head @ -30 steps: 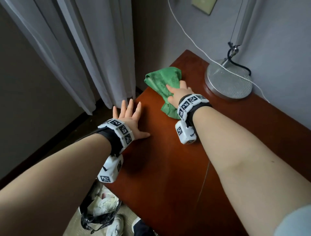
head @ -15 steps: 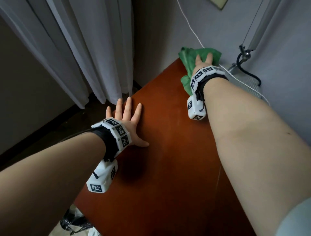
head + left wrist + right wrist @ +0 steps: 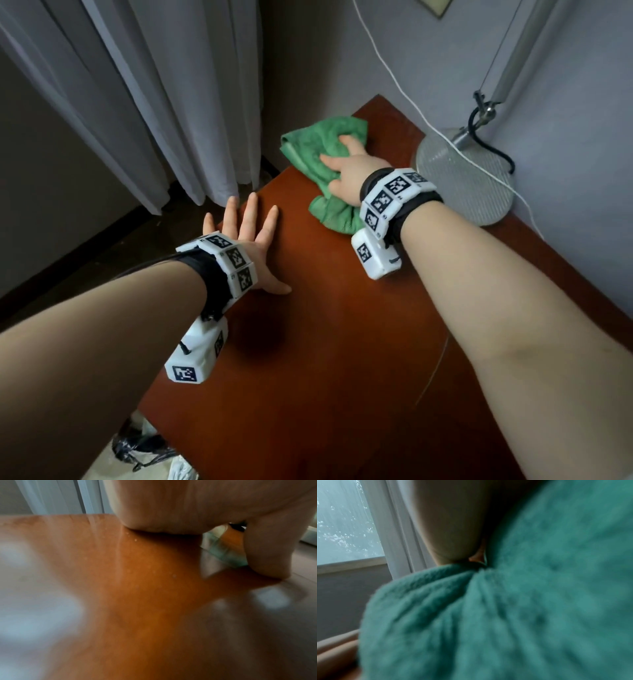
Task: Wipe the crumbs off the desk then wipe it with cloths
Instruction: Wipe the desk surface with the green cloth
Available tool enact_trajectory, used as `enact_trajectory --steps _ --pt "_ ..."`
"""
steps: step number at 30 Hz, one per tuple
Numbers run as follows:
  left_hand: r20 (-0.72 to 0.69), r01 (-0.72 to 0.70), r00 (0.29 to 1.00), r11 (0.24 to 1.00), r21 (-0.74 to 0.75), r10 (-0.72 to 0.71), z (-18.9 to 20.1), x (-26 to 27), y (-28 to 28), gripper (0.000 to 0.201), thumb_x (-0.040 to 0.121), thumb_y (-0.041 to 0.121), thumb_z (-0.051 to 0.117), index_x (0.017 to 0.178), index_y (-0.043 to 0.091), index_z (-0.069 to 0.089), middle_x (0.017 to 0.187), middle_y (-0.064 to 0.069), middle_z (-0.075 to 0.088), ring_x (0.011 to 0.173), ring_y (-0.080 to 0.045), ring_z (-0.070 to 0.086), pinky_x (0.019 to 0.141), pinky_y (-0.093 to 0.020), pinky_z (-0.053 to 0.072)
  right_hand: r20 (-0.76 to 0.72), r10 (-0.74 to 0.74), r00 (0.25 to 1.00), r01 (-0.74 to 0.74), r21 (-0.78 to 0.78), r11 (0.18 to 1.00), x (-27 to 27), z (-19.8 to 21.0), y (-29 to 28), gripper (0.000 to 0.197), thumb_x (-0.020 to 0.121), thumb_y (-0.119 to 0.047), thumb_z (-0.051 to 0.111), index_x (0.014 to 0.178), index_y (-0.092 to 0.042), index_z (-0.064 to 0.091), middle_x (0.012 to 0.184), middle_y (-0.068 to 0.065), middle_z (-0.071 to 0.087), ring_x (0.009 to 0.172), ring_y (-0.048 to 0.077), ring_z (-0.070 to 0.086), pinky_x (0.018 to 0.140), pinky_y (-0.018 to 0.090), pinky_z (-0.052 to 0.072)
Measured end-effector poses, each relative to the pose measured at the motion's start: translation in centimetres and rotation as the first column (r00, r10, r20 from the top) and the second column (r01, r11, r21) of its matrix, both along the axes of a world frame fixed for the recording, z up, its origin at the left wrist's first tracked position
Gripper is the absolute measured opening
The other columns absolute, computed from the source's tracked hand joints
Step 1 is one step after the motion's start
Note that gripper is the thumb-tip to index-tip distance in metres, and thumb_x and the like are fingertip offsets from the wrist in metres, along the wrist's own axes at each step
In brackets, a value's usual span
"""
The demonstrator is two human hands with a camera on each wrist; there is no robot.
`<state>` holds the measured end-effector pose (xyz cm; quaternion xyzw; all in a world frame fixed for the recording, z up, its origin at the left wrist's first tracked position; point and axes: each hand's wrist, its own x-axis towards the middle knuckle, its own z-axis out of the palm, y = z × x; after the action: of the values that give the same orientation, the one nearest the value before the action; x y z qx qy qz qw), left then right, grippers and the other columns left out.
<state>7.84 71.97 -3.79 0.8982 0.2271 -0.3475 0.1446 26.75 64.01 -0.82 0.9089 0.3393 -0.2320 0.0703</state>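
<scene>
A green cloth (image 3: 308, 154) lies bunched at the far left part of the red-brown desk (image 3: 325, 342). My right hand (image 3: 342, 164) sits on top of it, fingers dug into the folds and gripping it; in the right wrist view the cloth (image 3: 522, 601) fills the picture under the palm (image 3: 450, 527). My left hand (image 3: 250, 229) lies flat on the desk's left edge with its fingers spread and holds nothing. In the left wrist view, a few small pale crumbs (image 3: 174, 575) dot the wood beside the palm (image 3: 171, 507).
A round metal lamp base (image 3: 466, 178) with its pole stands at the back right by the wall. A white cable (image 3: 404, 92) runs down the wall across it. Grey curtains (image 3: 154, 102) hang left of the desk. A black bag (image 3: 144, 445) sits on the floor below.
My right hand has dragged the green cloth back from the far corner toward me and to the left, bunching it. The left hand has stayed flat in place.
</scene>
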Motion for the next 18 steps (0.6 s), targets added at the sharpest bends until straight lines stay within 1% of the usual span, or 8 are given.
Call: enact_trajectory --steps 4,6,8,9,11,13,14,18 --pt "-0.016 0.008 1.0 1.0 -0.004 -0.008 0.1 0.1 0.0 0.127 0.062 0.074 0.061 0.14 0.033 -0.03 0.146 -0.002 -0.041 0.137 -0.031 -0.032 0.113 -0.057 -0.011 0.005 -0.151 0.989 0.151 -0.036 0.988 0.1 1.4 0.3 0.047 0.096 -0.022 0.041 0.143 -0.023 0.035 0.155 0.008 0.014 0.139 0.038 0.023 0.11 0.048 0.029" --pt "-0.02 0.005 1.0 1.0 -0.004 -0.005 0.1 0.0 0.0 0.127 0.061 0.075 0.061 0.139 0.034 -0.03 0.146 -0.002 -0.041 0.137 -0.031 -0.032 0.112 -0.056 -0.011 0.055 -0.145 0.988 0.15 -0.12 0.981 0.8 2.1 0.5 0.037 0.098 -0.017 0.038 0.132 -0.01 0.048 0.143 0.013 0.037 0.134 0.039 0.03 0.109 0.049 0.029" --pt "-0.033 0.007 0.999 1.0 -0.005 -0.007 0.1 0.1 0.0 0.127 0.062 0.075 0.061 0.139 0.034 -0.032 0.145 -0.002 -0.042 0.137 -0.03 -0.033 0.112 -0.056 -0.011 0.11 -0.151 0.982 0.168 -0.163 0.972 2.5 1.8 0.4 0.036 0.098 -0.013 0.035 0.129 -0.001 0.049 0.135 0.018 0.045 0.127 0.037 0.041 0.101 0.037 0.041" --pt "-0.039 0.007 0.999 1.0 -0.007 -0.007 0.1 0.1 0.0 0.127 0.062 0.075 0.061 0.139 0.034 -0.032 0.145 -0.002 -0.042 0.137 -0.03 -0.033 0.112 -0.055 -0.011 0.127 -0.161 0.979 0.178 -0.134 0.975 2.9 2.3 0.4 0.038 0.098 -0.013 0.036 0.132 0.0 0.045 0.138 0.018 0.043 0.128 0.035 0.042 0.088 0.019 0.044" --pt "-0.042 0.005 0.999 1.0 -0.008 -0.005 0.1 0.1 0.1 0.128 0.062 0.075 0.061 0.139 0.033 -0.032 0.145 -0.002 -0.043 0.136 -0.03 -0.034 0.112 -0.055 -0.012 0.102 -0.272 0.957 0.277 -0.037 0.96 3.4 3.2 0.6 0.043 0.099 -0.016 0.038 0.14 -0.003 0.036 0.146 0.015 0.036 0.134 0.029 0.037 0.063 0.009 0.034" --pt "-0.042 0.004 0.999 1.0 -0.012 -0.005 0.0 0.1 0.1 0.128 0.061 0.075 0.061 0.138 0.034 -0.033 0.144 -0.002 -0.043 0.136 -0.029 -0.035 0.112 -0.055 -0.013 0.038 -0.315 0.948 0.315 -0.001 0.949 3.4 4.2 0.9 0.043 0.1 -0.014 0.036 0.14 0.0 0.034 0.147 0.019 0.033 0.136 0.032 0.033 0.089 0.017 0.041" --pt "-0.042 0.004 0.999 1.0 -0.014 -0.004 0.0 0.1 0.1 0.128 0.061 0.075 0.061 0.138 0.034 -0.033 0.144 -0.002 -0.044 0.136 -0.029 -0.035 0.112 -0.055 -0.013 0.032 -0.312 0.95 0.311 0.016 0.95 3.3 4.6 0.9 0.043 0.1 -0.013 0.034 0.14 0.002 0.034 0.147 0.021 0.032 0.136 0.034 0.031 0.102 0.03 0.035" --pt "-0.049 -0.001 0.999 1.0 -0.014 0.0 -0.2 0.1 0.1 0.128 0.061 0.075 0.061 0.137 0.034 -0.034 0.143 -0.002 -0.045 0.135 -0.03 -0.036 0.112 -0.055 -0.014 -0.044 -0.394 0.918 0.396 0.146 0.907 3.8 5.0 1.3 0.042 0.101 -0.013 0.032 0.14 0.002 0.032 0.148 0.022 0.031 0.137 0.035 0.03 0.109 0.04 0.026"
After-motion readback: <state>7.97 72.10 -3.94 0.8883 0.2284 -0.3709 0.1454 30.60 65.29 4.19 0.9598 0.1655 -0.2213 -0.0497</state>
